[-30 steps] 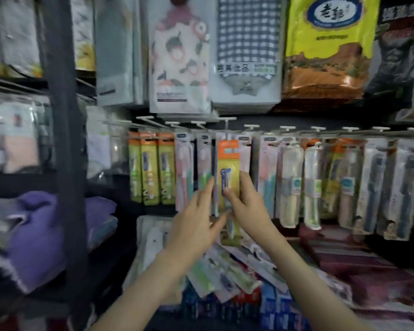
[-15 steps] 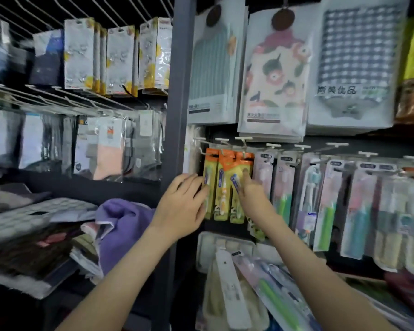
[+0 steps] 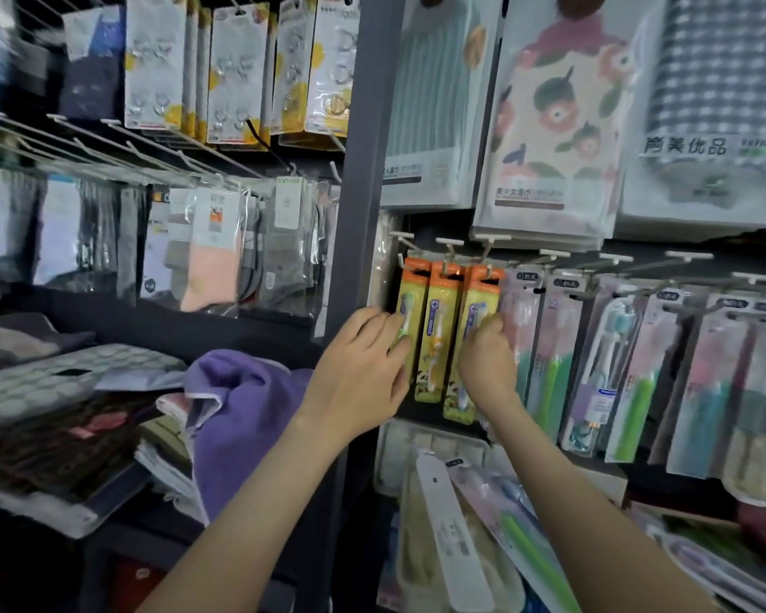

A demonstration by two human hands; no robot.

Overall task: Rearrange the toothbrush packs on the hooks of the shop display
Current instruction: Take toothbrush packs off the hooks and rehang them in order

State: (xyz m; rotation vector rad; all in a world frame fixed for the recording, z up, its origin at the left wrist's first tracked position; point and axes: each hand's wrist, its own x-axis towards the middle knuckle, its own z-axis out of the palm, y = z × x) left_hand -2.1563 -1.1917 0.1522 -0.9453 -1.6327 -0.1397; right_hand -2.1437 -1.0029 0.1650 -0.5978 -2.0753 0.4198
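Head view: three orange-topped yellow card toothbrush packs (image 3: pixel 438 329) hang side by side on white wire hooks (image 3: pixel 449 247), beside a dark grey upright post (image 3: pixel 363 170). The right hand (image 3: pixel 487 360), fingers curled, pinches the outer edge of the third pack (image 3: pixel 476 298). Two packs to the left of that grip, the left hand (image 3: pixel 363 373) rests fairly straight fingers on the first pack, clasping nothing. Below both hands a pale plastic tray (image 3: pixel 388 462) holds loose packs (image 3: pixel 443 524) lying flat. Pink and green packs (image 3: pixel 549 347) hang just right of the grip.

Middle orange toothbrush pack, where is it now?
Head view, centre: the middle orange toothbrush pack hangs between two matching packs, the left hand and right hand flanking it.
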